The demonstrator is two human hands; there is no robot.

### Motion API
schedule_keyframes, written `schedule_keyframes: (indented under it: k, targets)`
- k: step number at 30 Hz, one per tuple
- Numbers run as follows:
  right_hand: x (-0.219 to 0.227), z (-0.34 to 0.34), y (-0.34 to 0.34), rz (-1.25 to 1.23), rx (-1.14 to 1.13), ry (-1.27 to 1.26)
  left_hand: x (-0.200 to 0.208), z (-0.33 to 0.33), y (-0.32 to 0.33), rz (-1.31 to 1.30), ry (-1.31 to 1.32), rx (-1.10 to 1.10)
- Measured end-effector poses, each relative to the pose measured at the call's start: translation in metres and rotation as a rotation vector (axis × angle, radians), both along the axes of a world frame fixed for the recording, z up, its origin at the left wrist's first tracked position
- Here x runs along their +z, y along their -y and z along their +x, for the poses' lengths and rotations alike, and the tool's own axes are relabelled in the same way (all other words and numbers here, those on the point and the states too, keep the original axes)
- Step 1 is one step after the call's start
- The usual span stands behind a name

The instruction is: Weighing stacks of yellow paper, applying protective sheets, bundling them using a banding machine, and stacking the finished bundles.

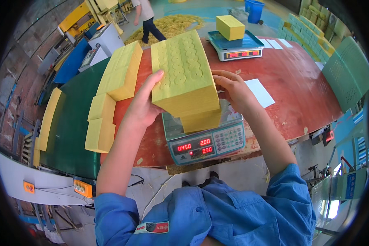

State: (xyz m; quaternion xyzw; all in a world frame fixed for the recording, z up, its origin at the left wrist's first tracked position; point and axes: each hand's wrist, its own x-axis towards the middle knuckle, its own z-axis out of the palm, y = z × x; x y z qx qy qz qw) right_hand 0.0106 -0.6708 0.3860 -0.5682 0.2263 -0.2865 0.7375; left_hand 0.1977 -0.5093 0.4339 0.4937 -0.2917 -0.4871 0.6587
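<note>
A thick yellow block of stacked paper (184, 69), its top punched with rows of curved marks, is held up in front of me. My left hand (145, 100) grips its left side, thumb on the upper edge and the other fingers out of sight beneath. My right hand (233, 88) presses curled fingers to its right side. Under it, a smaller-looking yellow block (201, 121) shows above the pan of a digital scale (207, 145) with lit red figures. The held block hides most of the pan, and whether the two blocks touch I cannot tell.
Yellow blocks (121, 71) line the left side of the red table (295, 90), beside a green conveyor belt (71, 123). A second scale (238, 53) carries another yellow block (230, 28). White sheets (259, 92) lie right. Beyond, a person (145, 18) walks near heaped yellow strips (172, 26).
</note>
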Motion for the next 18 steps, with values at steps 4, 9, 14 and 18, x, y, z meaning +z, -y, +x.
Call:
schedule_keyframes:
  k: [4, 9, 14, 18]
  targets:
    - [-0.017, -0.005, 0.014, 0.057, -0.034, -0.061, -0.014, 0.002, 0.024, 0.121, 0.062, -0.028]
    - [-0.022, -0.006, 0.016, 0.048, -0.038, -0.061, -0.014, -0.002, 0.028, 0.164, 0.133, -0.032]
    - [-0.027, -0.005, 0.017, 0.034, -0.053, -0.062, -0.012, -0.007, 0.029, 0.216, 0.208, -0.012]
    - [-0.038, -0.003, 0.021, -0.012, -0.053, -0.078, -0.016, -0.005, 0.029, 0.230, 0.239, -0.005]
